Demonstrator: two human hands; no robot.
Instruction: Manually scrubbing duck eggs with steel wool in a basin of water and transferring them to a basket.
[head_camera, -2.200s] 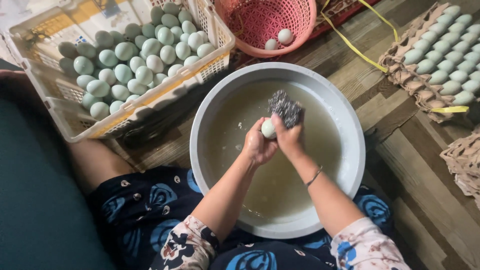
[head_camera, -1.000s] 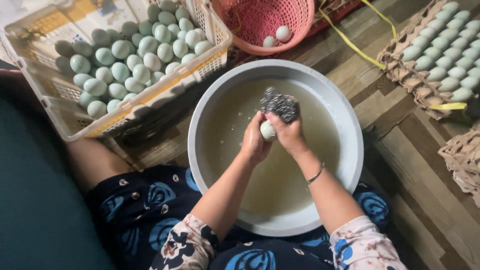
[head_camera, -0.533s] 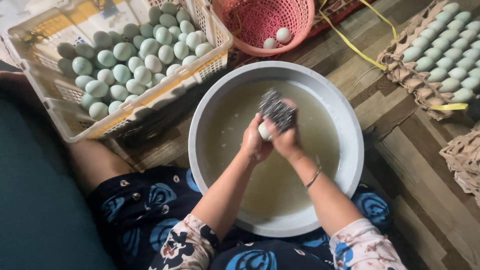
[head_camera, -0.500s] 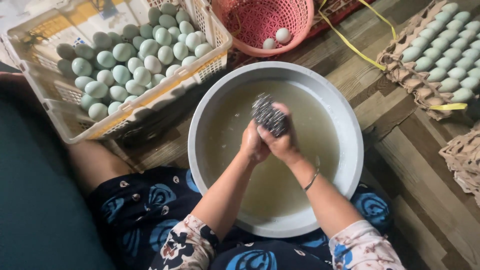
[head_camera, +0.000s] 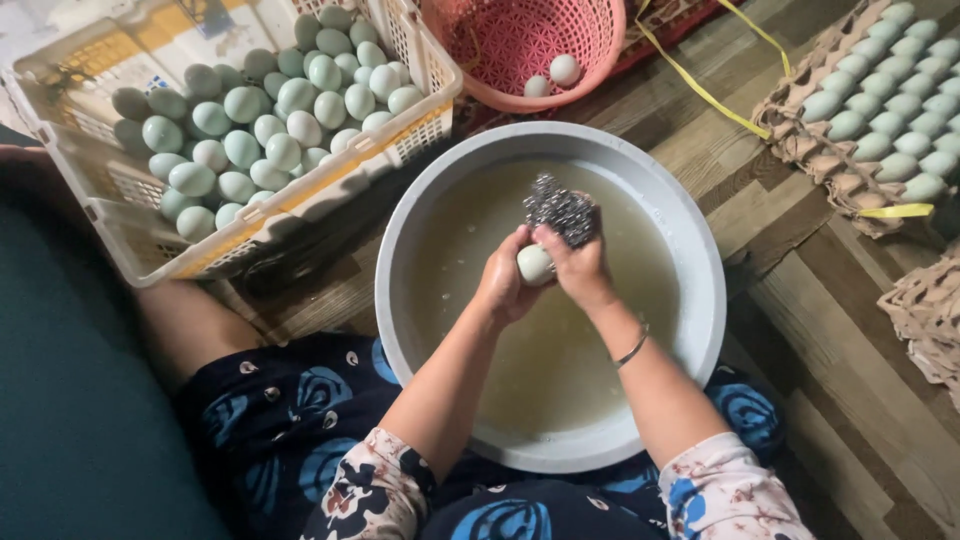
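- Our left hand is wrapped around a small pale egg, holding it just over the murky yellowish water in the big round grey plastic basin.
- Our right hand is clamped on a wad of silvery steel-wool scrubber, pressed right against the egg's top.
- Up left sits a white plastic crate full of pale green eggs.
- A pink mesh basket up top holds two whitish eggs.
- On the right, a brown cardboard egg tray rests on the wooden floor.
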